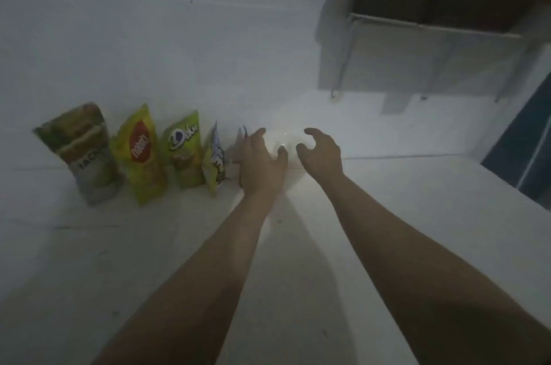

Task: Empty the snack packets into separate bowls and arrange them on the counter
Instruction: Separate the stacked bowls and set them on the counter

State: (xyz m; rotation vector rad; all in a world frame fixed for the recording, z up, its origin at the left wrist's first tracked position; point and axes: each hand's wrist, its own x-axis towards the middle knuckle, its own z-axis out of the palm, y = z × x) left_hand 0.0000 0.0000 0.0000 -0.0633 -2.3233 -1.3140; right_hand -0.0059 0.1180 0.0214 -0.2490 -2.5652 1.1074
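Observation:
Several snack packets stand in a row against the white wall: a grey-green one point(86, 153), a yellow one with a red logo point(140, 156), a green one point(183, 150), and a yellow-purple one point(216, 159) seen edge-on. Another packet point(239, 141) is mostly hidden behind my left hand. A pale, translucent bowl point(287, 141) sits on the counter point(387, 200) by the wall, faint in the dim light. My left hand point(262, 162) and right hand point(322, 153) flank the bowl with fingers curled and apart. I cannot tell whether they touch it.
A wall shelf on metal brackets point(417, 60) hangs above the right side, with a dark cabinet over it. A dark blue surface point(521, 150) borders the counter's right end. The counter edge drops off at the far right.

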